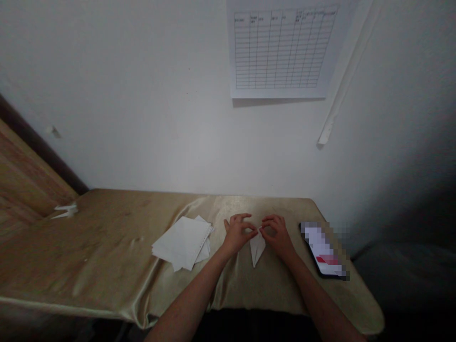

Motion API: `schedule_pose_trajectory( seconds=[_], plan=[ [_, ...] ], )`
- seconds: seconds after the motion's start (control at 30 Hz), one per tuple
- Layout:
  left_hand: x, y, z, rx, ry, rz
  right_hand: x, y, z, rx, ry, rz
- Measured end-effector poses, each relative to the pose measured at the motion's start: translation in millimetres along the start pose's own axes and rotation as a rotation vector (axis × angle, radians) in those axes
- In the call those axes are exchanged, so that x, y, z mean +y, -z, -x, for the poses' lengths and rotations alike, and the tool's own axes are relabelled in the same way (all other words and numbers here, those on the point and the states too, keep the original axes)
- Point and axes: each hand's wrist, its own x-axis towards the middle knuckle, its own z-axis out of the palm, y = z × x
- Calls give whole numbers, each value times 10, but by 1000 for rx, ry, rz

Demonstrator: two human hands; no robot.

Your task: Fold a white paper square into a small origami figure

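A small piece of white folded paper point(257, 248), narrow and pointed toward me, lies on the cloth-covered table between my hands. At its far end my left hand point(238, 233) pinches the paper between thumb and index finger, the other fingers curled above. From the other side my right hand point(278, 235) pinches the same end, its fingertips almost touching the left ones. A crease or slit runs along the paper's middle. The fingertips hide its far tip.
Left of my hands lies a loose stack of white paper sheets point(185, 241). A phone point(322, 251) with a lit, partly blurred screen is at the right edge. Gold satin cloth point(107, 237) covers the table, wrinkled in places. A printed chart point(281, 52) hangs on the wall behind.
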Motion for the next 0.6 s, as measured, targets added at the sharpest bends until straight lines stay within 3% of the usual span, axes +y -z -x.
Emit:
schedule_pose_trajectory(
  seconds=[0.6],
  plan=[
    [39, 38, 17, 8, -19, -52, 18, 6, 12, -12, -14, 44]
  ],
)
